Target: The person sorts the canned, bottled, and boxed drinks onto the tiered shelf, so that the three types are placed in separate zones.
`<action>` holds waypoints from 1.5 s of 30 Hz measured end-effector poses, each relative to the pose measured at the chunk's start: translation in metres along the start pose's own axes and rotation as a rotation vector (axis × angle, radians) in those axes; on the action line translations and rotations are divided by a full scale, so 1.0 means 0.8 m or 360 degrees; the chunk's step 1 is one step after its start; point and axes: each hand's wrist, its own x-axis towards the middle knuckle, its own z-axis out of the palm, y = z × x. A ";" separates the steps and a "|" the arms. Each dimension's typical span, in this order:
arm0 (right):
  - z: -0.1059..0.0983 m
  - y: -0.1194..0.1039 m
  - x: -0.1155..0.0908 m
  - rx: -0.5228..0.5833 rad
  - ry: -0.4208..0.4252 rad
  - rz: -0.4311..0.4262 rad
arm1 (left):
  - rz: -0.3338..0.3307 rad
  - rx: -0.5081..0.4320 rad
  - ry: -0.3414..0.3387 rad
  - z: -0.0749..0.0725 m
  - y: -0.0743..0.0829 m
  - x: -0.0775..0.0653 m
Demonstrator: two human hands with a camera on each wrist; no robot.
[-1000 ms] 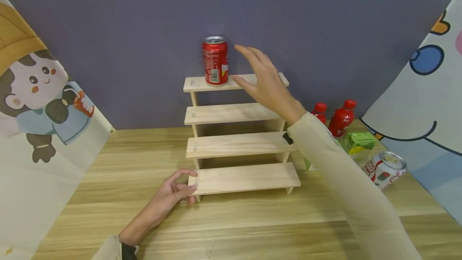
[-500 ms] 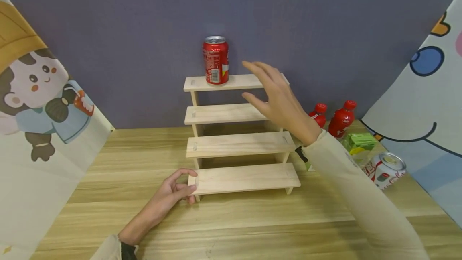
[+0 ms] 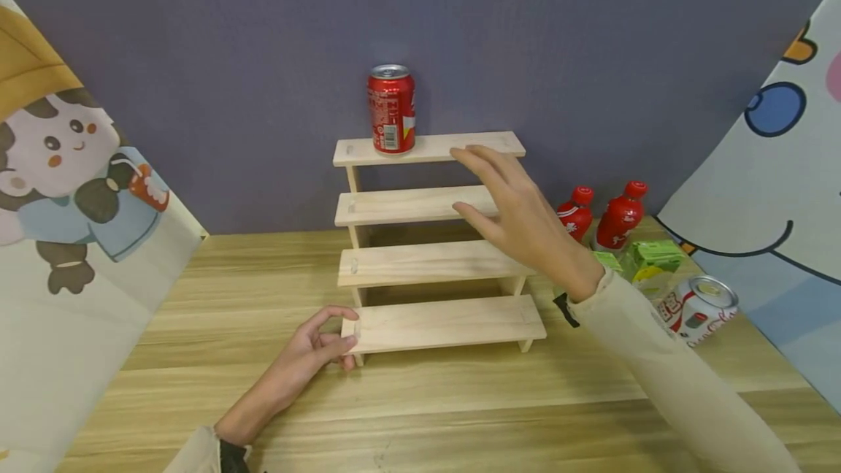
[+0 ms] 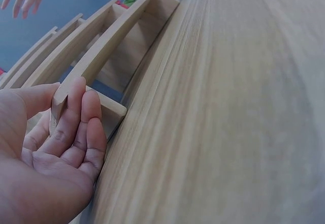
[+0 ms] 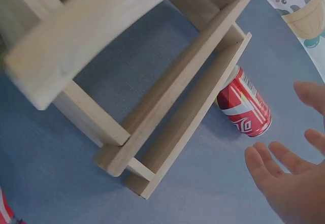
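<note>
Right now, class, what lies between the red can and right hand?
In the head view, a bare stretch of the top shelf shows between the red can and right hand.

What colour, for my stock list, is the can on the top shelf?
The can is mainly red, clearest in the head view.

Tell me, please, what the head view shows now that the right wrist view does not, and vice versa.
Only the head view shows the left hand gripping the left end of the bottom shelf, plus the white can and green cartons.

Only the right wrist view shows large white lettering on the red can.

Both show the right hand holding nothing, the red can and the wooden stand.
</note>
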 end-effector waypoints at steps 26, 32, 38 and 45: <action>-0.035 -0.020 -0.112 -0.0123 -0.0123 0.0060 | 0.0016 -0.0027 -0.0004 0.001 0.003 0.001; -0.031 -0.016 -0.149 -0.0175 -0.0150 0.0188 | 0.0005 -0.0034 -0.0010 0.001 0.002 0.001; -0.033 -0.009 -0.192 -0.0174 -0.0115 0.0245 | -0.0009 -0.0021 -0.0005 0.002 0.001 0.001; -0.037 0.004 -0.225 -0.0201 -0.0041 0.0267 | -0.0029 -0.0012 0.0022 0.002 0.003 0.001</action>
